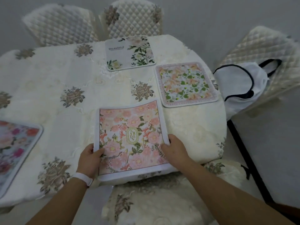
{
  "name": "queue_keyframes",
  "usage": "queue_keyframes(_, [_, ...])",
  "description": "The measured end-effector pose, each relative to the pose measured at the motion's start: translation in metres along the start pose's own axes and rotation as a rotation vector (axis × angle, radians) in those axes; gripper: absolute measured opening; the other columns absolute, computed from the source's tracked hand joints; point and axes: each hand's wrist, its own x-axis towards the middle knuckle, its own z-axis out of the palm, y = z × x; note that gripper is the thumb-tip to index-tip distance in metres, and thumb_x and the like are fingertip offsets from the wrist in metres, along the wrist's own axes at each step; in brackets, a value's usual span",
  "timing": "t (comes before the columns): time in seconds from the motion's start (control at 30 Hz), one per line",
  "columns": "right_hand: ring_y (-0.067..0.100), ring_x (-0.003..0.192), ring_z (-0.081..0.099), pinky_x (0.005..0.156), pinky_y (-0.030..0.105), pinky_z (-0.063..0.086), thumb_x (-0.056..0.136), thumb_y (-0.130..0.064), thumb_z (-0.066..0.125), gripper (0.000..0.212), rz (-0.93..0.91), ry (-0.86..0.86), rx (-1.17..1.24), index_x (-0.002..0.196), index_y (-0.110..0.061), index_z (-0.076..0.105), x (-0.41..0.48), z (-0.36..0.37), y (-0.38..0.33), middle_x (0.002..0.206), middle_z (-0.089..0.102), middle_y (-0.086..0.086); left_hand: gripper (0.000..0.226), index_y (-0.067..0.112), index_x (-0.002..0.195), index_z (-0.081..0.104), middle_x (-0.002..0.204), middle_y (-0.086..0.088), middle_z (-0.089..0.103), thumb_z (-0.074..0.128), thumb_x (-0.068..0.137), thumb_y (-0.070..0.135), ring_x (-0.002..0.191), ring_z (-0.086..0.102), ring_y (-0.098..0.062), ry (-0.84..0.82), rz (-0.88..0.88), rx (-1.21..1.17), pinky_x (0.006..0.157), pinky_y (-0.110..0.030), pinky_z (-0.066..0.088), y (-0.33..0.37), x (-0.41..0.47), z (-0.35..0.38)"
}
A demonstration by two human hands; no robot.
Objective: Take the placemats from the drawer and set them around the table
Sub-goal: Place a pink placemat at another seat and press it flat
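Left grip (pixel 90 157), right grip (pixel 174 149) both pinch side edges of pink floral square placemat (pixel 129 135); so I lay it flat at table (pixel 48 82) edge.

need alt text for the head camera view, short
A person's left hand and right hand hold a pink floral placemat by its side edges at the near edge of a cloth-covered table. Three others lie on it: a white placemat far side, a peach-and-green placemat right, a bright placemat left. Quilted chairs stand around.
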Motion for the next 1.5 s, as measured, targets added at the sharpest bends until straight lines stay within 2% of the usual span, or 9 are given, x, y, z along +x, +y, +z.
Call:
queue_keyframes(0.2, [0.020,0.082,0.064,0.073,0.038,0.055,0.092,-0.017,0.052,0.011,0.054,-0.039,-0.049,0.101,-0.017,0.058,0.013,0.009,0.018,0.093,0.064,0.002,0.010,0.021,0.090,0.066,0.095,-0.012,0.070,0.062,0.090,0.011,0.086,0.066,-0.034,0.002,-0.008,0.083,0.083,-0.052,0.056,-0.012,0.003,0.003])
queue_keyframes(0.4, [0.013,0.071,0.058,0.056,0.027,0.046,0.093,-0.016,0.054,0.012,0.058,0.036,-0.077,0.105,-0.014,0.056,0.014,0.010,0.029,0.085,0.060,-0.002,0.016,0.021,0.102,0.066,0.099,-0.004,0.071,0.060,0.090,0.012,0.090,0.067,-0.028,-0.031,0.023,0.093,0.087,-0.050,0.055,-0.013,0.001,0.001])
queue_keyframes(0.57, [0.013,0.072,0.059,0.055,0.026,0.045,0.091,-0.016,0.055,0.021,0.102,0.072,-0.083,0.112,-0.013,0.056,0.020,0.008,0.033,0.088,0.061,-0.002,0.025,0.021,0.111,0.057,0.106,-0.005,0.068,0.063,0.089,0.011,0.092,0.066,-0.025,-0.053,0.032,0.111,0.082,-0.041,0.055,-0.009,0.005,0.009])
queue_keyframes(0.67, [0.021,0.091,0.061,0.074,0.034,0.054,0.086,-0.023,0.059,0.044,0.074,0.121,-0.205,0.128,-0.013,0.049,0.023,0.012,0.037,0.114,0.058,0.006,0.048,0.025,0.128,0.045,0.114,0.003,0.057,0.068,0.088,0.013,0.098,0.060,-0.016,-0.035,0.109,0.140,0.084,-0.034,0.051,-0.010,0.002,0.010])
queue_keyframes(0.77, [0.034,0.119,0.048,0.099,0.043,0.043,0.089,-0.028,0.059,0.058,-0.225,0.187,-0.627,0.140,-0.006,0.043,0.023,0.024,0.040,0.135,0.046,0.018,0.063,0.009,0.142,0.041,0.137,-0.007,0.047,0.060,0.087,0.034,0.126,0.045,-0.024,0.013,0.429,0.544,0.107,-0.042,0.039,-0.022,0.004,0.009])
queue_keyframes(0.9, [0.037,0.143,0.030,0.116,0.052,0.022,0.096,-0.049,0.038,0.062,-0.576,-0.039,-0.952,0.147,-0.014,0.038,0.037,0.057,0.034,0.155,0.034,0.017,0.068,0.008,0.144,0.043,0.151,-0.017,0.040,0.041,0.089,0.049,0.138,0.038,-0.034,-0.263,0.780,0.946,0.110,-0.051,0.036,-0.038,0.019,0.027])
queue_keyframes(1.03, [0.030,0.152,0.001,0.120,0.050,0.000,0.100,-0.057,0.020,0.066,-0.631,-0.173,-1.002,0.156,-0.024,0.011,0.070,0.092,0.014,0.165,0.005,0.005,0.065,0.019,0.153,0.025,0.162,-0.004,0.015,0.023,0.096,0.052,0.150,0.010,-0.023,-0.316,0.832,1.123,0.119,-0.051,0.014,-0.033,0.054,0.050])
queue_keyframes(1.13, [0.028,0.152,0.006,0.120,0.050,0.000,0.102,-0.052,0.021,0.063,-0.670,-0.117,-1.005,0.156,-0.022,0.011,0.105,0.106,-0.008,0.165,0.009,0.002,0.066,0.020,0.155,0.013,0.163,0.000,0.003,0.009,0.096,0.049,0.150,-0.001,-0.018,-0.276,0.793,1.147,0.121,-0.045,0.002,-0.011,0.091,0.065])
queue_keyframes(1.5, [0.024,0.152,0.003,0.120,0.050,0.001,0.099,-0.055,0.019,0.064,-0.594,0.000,-0.963,0.157,-0.028,0.012,0.195,0.095,-0.051,0.166,0.009,-0.002,0.062,0.028,0.155,0.005,0.165,0.003,-0.001,0.015,0.100,0.053,0.150,-0.005,-0.019,-0.193,0.766,1.210,0.119,-0.048,0.000,0.046,0.172,0.089])
